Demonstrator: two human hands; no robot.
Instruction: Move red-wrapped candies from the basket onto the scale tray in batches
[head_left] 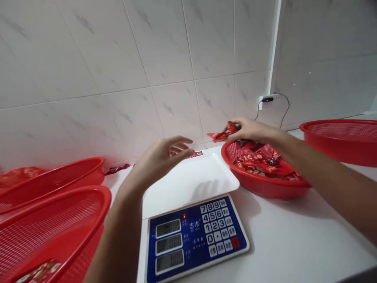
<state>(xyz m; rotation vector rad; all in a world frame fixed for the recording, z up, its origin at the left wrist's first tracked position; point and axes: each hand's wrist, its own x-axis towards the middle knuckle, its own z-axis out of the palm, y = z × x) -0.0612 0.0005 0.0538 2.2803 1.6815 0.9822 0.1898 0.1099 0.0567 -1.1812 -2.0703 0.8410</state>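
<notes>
My right hand (250,129) is closed on a few red-wrapped candies (223,133), held above the rim of a red basket (259,184) that holds several more red candies (259,162). My left hand (165,155) hovers over the white tray (191,181) of an electronic scale (196,236), fingers curled loosely apart with nothing in them. Nothing lies on the scale tray. The scale has a blue panel with a keypad and three displays.
Two stacked red baskets (53,220) stand at the left, the nearer with a red packet (38,271) inside. Another red basket (341,139) is at the far right. A loose red wrapper (116,169) lies by the tiled wall. A plugged socket (269,99) is on the wall.
</notes>
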